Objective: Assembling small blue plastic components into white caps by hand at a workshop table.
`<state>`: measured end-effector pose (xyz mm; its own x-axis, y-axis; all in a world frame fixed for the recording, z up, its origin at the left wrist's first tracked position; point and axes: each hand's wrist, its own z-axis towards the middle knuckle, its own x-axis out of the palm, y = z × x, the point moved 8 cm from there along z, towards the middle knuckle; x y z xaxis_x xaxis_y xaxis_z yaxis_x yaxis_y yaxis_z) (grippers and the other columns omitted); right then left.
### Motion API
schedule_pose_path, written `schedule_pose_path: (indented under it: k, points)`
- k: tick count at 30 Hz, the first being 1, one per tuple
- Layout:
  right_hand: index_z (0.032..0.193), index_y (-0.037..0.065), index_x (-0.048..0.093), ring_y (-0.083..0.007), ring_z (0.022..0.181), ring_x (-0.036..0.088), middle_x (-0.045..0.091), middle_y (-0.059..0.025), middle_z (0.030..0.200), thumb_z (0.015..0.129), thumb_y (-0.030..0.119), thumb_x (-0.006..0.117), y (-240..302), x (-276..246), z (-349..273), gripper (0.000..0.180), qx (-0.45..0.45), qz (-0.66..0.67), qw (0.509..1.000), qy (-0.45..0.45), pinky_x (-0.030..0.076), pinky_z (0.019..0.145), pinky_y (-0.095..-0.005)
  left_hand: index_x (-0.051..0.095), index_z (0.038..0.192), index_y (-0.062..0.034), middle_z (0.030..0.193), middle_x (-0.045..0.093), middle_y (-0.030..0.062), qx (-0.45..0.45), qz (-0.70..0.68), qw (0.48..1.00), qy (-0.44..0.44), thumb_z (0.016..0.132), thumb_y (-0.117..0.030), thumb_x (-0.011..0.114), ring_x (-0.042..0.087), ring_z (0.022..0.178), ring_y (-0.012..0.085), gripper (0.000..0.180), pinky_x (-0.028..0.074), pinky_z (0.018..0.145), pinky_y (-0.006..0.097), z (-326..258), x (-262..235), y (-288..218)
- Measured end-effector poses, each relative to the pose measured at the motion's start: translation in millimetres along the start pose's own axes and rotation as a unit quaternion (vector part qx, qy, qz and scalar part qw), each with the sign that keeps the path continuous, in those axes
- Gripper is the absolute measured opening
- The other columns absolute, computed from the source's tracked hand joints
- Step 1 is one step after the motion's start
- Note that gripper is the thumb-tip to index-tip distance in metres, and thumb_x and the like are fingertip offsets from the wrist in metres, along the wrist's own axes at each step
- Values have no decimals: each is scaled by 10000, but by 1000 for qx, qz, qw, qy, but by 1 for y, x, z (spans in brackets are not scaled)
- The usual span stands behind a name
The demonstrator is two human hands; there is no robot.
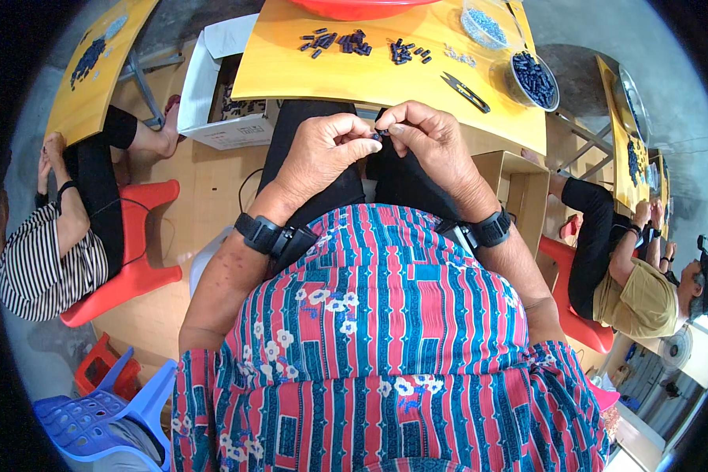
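Head view: at the near edge of a yellow tabletop (370,82), the left hand (322,153) and right hand (433,140) meet fingertip to fingertip, each pinching at a small dark piece (378,135) held above the lap; whether it is one part or two is too small to tell. Loose piles of dark cylindrical pieces (354,43) lie across the tabletop, with a few small clear parts (459,56) to their right. Black snips (466,92) rest near a clear tub (558,94) full of more dark cylinders; behind it stands a second tub (466,36) of pale blue bits. A red basin (354,8) crosses the far edge. On the tan floor (204,177), an open white carton (230,135) sits left of the knees. Either side, a person in a striped top (47,252) and one in a tan shirt (641,299) sit on red plastic seats at other yellow tables. A blue plastic chair (79,417) stands lower left, a round fan (675,348) far right.
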<state>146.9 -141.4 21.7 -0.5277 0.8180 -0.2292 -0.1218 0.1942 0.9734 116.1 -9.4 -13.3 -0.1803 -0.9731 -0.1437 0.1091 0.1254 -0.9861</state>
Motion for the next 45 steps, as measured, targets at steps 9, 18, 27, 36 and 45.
schedule_pose_path:
  k: [9, 18, 27, 36, 45]
  points:
    - [906, 16, 661, -91, 671, 561, 604, -22, 772, 878, 8, 566, 6, 2, 2, 99, -23, -83, 996, -5, 475, 625, -240, 642, 831, 9, 712, 591, -43, 5, 14, 1000, -8, 826, -90, 704, 510, 667, 18, 116, 441, 600, 198, -1, -1, -3]
    - [888, 43, 669, -183, 696, 597, 568, -79, 749, 835, 9, 588, 17, 5, 2, 103, -49, -158, 986, 5, 481, 653, -290, 639, 828, 4, 700, 590, -34, -8, -8, 1000, -4, 835, -97, 699, 519, 651, 24, 117, 442, 583, 199, -2, 1, 2]
    - [872, 48, 662, -220, 712, 601, 577, -91, 768, 815, -13, 581, 22, 7, 3, 116, -76, -185, 980, 16, 487, 661, -314, 652, 845, 2, 709, 611, -17, -26, -69, 997, 24, 857, -114, 680, 546, 629, 38, 120, 462, 574, 196, -1, 5, 9]
    - [857, 44, 650, -261, 750, 610, 595, -106, 793, 764, -82, 559, 29, 13, 4, 182, -122, -225, 965, 49, 502, 675, -337, 655, 924, 7, 801, 658, 35, -120, -205, 970, 46, 885, -161, 661, 585, 656, 61, 172, 500, 612, 194, -6, 11, 30]
    - [870, 36, 660, -279, 746, 617, 614, -115, 791, 711, -98, 576, 30, 20, 6, 224, -188, -232, 950, 86, 515, 665, -342, 633, 999, -16, 839, 647, 37, -164, -268, 947, 69, 904, -186, 645, 603, 701, 74, 195, 524, 643, 207, -10, 17, 45]
